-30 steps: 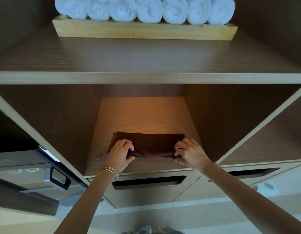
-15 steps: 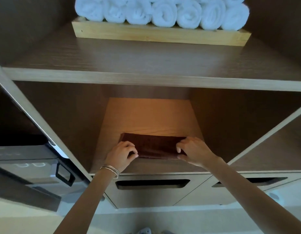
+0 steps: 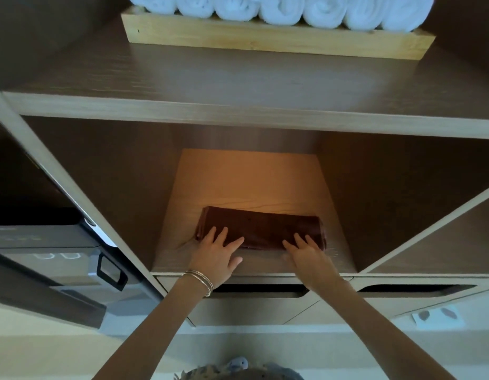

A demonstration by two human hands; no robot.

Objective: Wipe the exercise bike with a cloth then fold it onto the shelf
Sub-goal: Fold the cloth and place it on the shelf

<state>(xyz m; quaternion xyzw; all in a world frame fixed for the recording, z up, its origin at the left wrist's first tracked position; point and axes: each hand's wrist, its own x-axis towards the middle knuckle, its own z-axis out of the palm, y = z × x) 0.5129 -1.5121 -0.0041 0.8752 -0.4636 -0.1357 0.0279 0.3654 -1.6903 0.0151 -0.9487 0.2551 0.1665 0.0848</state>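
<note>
A dark brown cloth (image 3: 262, 224), folded into a long flat rectangle, lies on the lit wooden shelf (image 3: 248, 176) inside the middle cubby. My left hand (image 3: 217, 252), with thin bangles at the wrist, rests flat with spread fingers on the cloth's near left edge. My right hand (image 3: 306, 252) lies flat on the near right edge, fingers extended. Neither hand grips the cloth. The exercise bike is out of view.
An upper shelf (image 3: 237, 105) carries a pale wooden tray (image 3: 265, 39) of several rolled white towels (image 3: 281, 8). Drawers with slot handles (image 3: 261, 290) sit below the cubby. A grey appliance (image 3: 54, 259) stands at the left. Angled partitions wall the cubby on both sides.
Both hands have gone from curled, pinching the cloth's near corners, to flat with fingers spread on it. The cloth now lies a little deeper and neater on the shelf.
</note>
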